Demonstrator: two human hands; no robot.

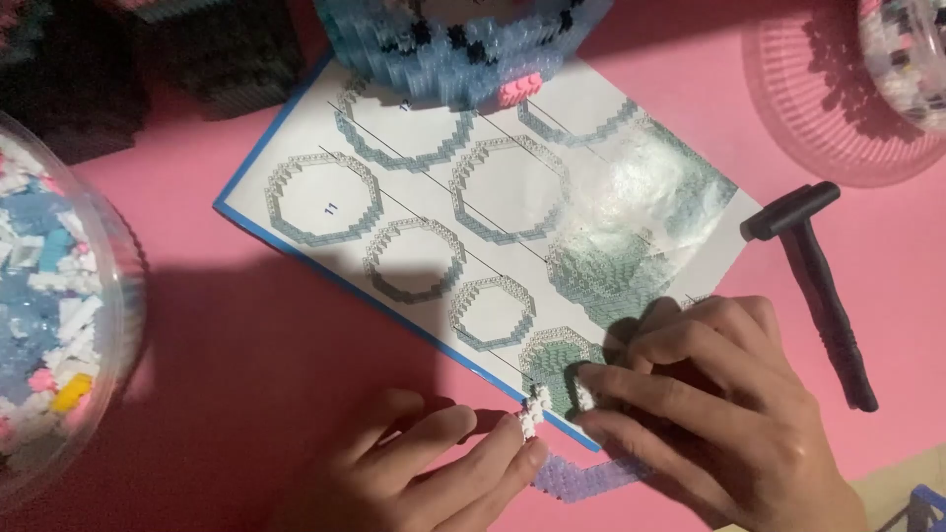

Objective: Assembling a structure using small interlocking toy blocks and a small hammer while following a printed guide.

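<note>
Left hand (434, 463) pinching white brick cluster (535, 411), right hand (719, 404) pinching small white brick (585, 397) just beside

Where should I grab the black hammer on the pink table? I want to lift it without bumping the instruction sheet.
Grip the black hammer around the middle of its long handle, coming from the right, away from the instruction sheet. It lies flat, with its head up near the sheet's corner and the handle running down and right over the bare pink table, so the handle's right side looks open to the fingers.

small white brick cluster (534, 411) pinched upright beside a tiny white piece (585, 397).
</note>
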